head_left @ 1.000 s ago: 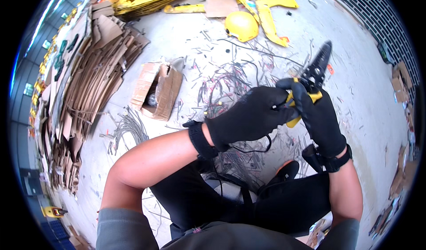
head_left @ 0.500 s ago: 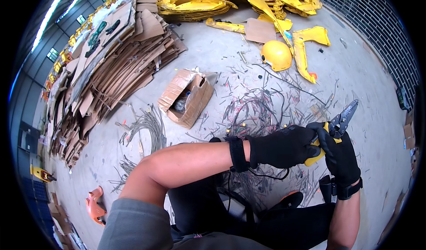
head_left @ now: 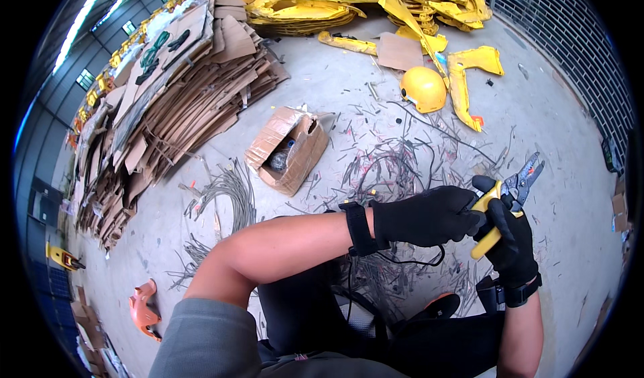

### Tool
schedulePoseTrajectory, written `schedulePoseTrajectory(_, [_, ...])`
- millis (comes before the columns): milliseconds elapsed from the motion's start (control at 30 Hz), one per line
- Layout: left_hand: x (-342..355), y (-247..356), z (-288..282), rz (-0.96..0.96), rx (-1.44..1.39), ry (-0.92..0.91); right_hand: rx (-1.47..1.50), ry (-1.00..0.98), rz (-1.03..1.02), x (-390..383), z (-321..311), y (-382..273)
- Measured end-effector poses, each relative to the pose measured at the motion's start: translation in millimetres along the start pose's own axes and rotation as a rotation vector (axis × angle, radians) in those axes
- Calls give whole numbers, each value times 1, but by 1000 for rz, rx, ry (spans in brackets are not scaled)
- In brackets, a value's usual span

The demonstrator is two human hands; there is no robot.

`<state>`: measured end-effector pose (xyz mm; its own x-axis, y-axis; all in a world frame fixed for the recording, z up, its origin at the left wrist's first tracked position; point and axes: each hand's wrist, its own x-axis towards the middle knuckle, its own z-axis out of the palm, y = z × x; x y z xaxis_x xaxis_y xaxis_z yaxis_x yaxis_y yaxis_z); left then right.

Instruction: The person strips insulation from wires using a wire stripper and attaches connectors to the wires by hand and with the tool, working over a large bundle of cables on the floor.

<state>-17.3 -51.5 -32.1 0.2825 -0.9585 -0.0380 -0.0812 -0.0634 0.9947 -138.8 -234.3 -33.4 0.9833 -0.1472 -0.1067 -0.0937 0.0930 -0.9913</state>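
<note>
One pair of yellow-handled pliers sits in the closed right hand, above the floor toward its right edge. The left hand curls its fingers shut against the handles; whether they grip anything, I cannot tell. Wire pieces litter the floor beyond.

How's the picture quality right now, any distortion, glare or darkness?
In the head view, fisheye distortion bows the brick-patterned wall; in the same head view, a ceiling light strip glares white, and the black-gloved left hand and right hand show little surface detail.
</note>
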Motion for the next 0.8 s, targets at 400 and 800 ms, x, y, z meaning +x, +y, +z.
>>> schedulePoseTrajectory(400, [6,-14,-8,150,-246,363,-112,295,-224,18,-2,13])
schedulePoseTrajectory(800, [-10,-15,-51,87,-126,331,-199,-78,166,8,15,-1])
